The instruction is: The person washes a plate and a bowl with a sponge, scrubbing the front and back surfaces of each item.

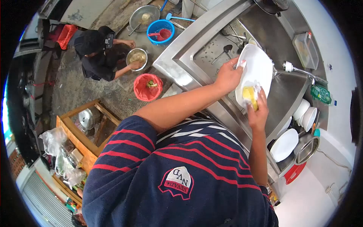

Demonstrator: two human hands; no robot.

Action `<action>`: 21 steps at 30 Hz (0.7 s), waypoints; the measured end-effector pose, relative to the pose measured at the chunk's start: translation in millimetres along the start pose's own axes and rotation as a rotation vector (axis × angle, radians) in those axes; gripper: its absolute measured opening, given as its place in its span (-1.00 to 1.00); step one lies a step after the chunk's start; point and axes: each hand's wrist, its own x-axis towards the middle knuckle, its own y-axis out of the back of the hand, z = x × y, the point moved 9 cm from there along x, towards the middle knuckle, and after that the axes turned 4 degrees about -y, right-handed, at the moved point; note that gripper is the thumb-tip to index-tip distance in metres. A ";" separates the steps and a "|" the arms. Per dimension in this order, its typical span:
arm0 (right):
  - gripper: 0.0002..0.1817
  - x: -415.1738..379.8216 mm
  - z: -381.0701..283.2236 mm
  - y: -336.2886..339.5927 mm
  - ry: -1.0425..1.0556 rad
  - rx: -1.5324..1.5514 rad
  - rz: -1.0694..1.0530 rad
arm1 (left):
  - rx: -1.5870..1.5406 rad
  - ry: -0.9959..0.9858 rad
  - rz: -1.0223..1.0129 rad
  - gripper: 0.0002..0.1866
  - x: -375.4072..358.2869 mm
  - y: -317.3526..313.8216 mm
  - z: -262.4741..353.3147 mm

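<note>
My left hand point(229, 75) grips the rim of a white oval serving dish point(258, 64), thumb on its inner face, and holds it tilted over the sink. In my right hand point(258, 112) is a yellow sponge point(249, 94), pressed against the lower part of the dish. White suds cover the sponge and some of my fingers. Below the dish, the steel sink basin point(206, 56) holds several utensils, among them a dark ladle point(227, 48). My left hand partly covers the dish's edge.
A faucet point(289, 67) juts over the sink at right. White bowls point(308, 117) and another white dish point(284, 145) stand on the rack. On the floor, a crouching person point(96, 53) works at a metal bowl point(137, 56) near a blue basin point(160, 27) and red basket point(143, 90).
</note>
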 end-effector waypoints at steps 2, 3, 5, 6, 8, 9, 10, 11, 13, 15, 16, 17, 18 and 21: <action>-0.49 12.6 23.0 0.9 0.014 -0.072 0.018 | 0.015 -0.056 -0.032 -0.60 2.0 -5.6 -2.9; -0.49 21.8 38.3 -1.5 0.014 -0.070 0.018 | 0.027 -0.115 -0.064 -0.60 2.5 -9.7 -0.2; -0.51 41.1 63.5 12.4 -0.030 -0.065 0.265 | 0.091 -0.105 -0.124 -0.60 0.0 -16.6 -1.8; -0.51 53.1 62.2 9.1 -0.031 -0.063 0.265 | 0.155 -0.090 -0.184 -0.60 -2.5 -22.3 -4.6; -0.52 73.6 54.5 10.0 -0.094 -0.064 0.273 | 0.166 -0.120 -0.194 -0.60 -3.3 -25.1 -4.2; -0.52 77.3 46.1 7.9 -0.092 -0.064 0.271 | 0.175 -0.155 -0.201 -0.60 -2.7 -26.3 -1.5; -0.51 80.7 34.1 0.3 -0.077 0.001 0.245 | 0.175 -0.157 -0.196 -0.60 -1.2 -24.8 -2.4; -0.51 82.2 20.9 -8.8 -0.062 0.067 0.218 | 0.185 -0.166 -0.161 -0.60 0.3 -19.5 -2.2; -0.51 72.2 -4.3 -17.9 -0.044 0.103 0.203 | 0.191 -0.177 -0.122 -0.60 0.0 -13.1 1.6; -0.52 58.1 -34.0 -20.8 0.092 0.019 0.167 | 0.121 -0.157 -0.041 -0.59 -1.2 -2.9 6.6; -0.51 52.8 -40.3 -18.8 0.088 0.068 0.148 | 0.120 -0.159 -0.041 -0.59 -0.1 -3.3 6.7; -0.51 45.3 -43.3 -14.1 0.089 0.065 0.150 | 0.061 -0.115 -0.017 -0.59 1.6 -2.0 2.6; -0.50 36.8 -48.5 -14.0 0.122 0.061 0.090 | 0.003 -0.069 0.007 -0.60 2.8 -1.1 -2.7; -0.52 12.1 -38.1 -13.1 0.136 0.041 -0.011 | 0.066 -0.109 0.034 -0.60 5.3 3.1 0.0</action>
